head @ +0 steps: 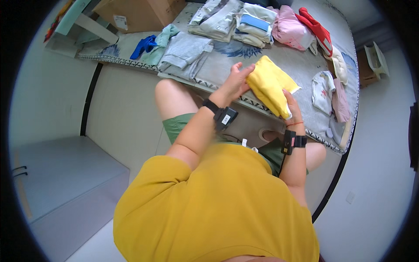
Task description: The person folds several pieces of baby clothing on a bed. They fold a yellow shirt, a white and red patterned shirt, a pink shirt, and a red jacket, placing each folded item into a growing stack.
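A folded yellow garment with white edging is held up between my two hands, over the near edge of the bed. My left hand grips its left side, with the thumb and a finger pointing upward. At the lower right corner my right hand holds the cloth, thumb on top and the other fingers hidden beneath it. Left of the hands lies a folded light grey garment on the bed. Small folded clothes, a white printed one and a pink one, lie to the right.
Folded clothes stand in a stack and a second stack at the back. Pink clothing and a red garment lie beside them. A cardboard box, a blue cloth and a mint-green cloth are at left.
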{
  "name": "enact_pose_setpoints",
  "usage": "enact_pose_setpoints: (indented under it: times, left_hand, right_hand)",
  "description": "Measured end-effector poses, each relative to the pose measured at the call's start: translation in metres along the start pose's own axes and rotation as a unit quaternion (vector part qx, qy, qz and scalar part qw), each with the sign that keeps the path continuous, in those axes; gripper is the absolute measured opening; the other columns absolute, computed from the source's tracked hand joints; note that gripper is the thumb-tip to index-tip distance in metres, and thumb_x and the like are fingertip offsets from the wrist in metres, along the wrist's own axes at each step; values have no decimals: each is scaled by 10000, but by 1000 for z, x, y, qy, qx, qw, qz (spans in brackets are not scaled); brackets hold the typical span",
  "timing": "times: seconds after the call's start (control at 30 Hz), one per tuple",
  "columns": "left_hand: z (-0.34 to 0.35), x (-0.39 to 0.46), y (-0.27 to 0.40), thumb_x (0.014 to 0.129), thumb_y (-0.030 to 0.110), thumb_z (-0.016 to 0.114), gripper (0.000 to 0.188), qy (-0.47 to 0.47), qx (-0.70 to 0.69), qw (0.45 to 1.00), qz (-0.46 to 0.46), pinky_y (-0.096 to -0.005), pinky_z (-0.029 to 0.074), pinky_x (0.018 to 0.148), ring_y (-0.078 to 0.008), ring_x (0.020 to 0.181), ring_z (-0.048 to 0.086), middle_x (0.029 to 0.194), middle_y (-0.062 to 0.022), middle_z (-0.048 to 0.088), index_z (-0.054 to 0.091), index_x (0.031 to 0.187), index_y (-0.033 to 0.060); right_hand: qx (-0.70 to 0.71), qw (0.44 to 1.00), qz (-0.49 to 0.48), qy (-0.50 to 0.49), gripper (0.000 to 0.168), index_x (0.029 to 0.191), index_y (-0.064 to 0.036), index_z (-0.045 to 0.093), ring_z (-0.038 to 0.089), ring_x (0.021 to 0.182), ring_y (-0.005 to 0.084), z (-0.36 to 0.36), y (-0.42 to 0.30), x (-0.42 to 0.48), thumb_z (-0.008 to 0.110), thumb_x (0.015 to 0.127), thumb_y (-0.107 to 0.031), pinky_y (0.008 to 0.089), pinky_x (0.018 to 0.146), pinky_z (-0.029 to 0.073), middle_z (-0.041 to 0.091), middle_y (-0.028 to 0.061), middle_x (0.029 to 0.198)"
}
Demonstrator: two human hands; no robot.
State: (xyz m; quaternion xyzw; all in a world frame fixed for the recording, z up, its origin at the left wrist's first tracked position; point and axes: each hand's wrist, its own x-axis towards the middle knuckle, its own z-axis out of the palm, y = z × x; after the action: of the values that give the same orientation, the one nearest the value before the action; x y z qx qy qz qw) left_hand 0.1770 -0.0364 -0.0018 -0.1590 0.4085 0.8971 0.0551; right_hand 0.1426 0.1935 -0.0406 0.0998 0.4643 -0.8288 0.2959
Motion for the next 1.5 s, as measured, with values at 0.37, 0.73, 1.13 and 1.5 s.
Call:
enact_pose_setpoints:
  times: [0.37, 0.73, 1.13, 1.5]
  left_hand:
    - [30, -13, -33, 860, 101, 689, 511, -52, -43, 997, 39, -351, 519, 906, -209, 1059, 607, 1193, -114, 584, 429, 1289, 4]
    - [-62, 10, 40, 872, 123, 681, 844, 74, 207, 974, 50, -330, 486, 922, -204, 1153, 555, 1298, -186, 532, 135, 1507, 19]
    - [-36, -2, 30, 853, 49, 631, 676, -68, 335, 933, 114, -307, 362, 1068, -207, 1311, 431, 1433, -133, 457, 352, 1469, 36]
    - [-103, -60, 173, 754, -86, 430, 553, -30, 328, 908, 260, -265, 431, 987, -147, 1140, 556, 1252, -59, 595, 613, 1258, 51]
  right_hand:
    - [19, 983, -185, -10, 428, 1387, -33, 395, 515, 1219, 210, 71, 27, -12, 521, 990, -133, 357, 1011, 454, 494, 78, 1358]
    - [-318, 936, 150, -21, 393, 1202, -10, 543, 655, 941, 185, 28, -11, -12, 550, 974, -330, 311, 743, 548, 650, 112, 1114]
    - [-230, 972, -34, -22, 664, 1527, -216, 243, 398, 534, 48, 76, -3, 13, 562, 950, -141, 198, 440, 317, 571, 0, 855]
    - [-368, 871, -276, -174, 459, 1392, -108, 500, 525, 714, 118, 202, 29, 12, 513, 942, -16, 244, 660, 486, 558, 68, 1096]
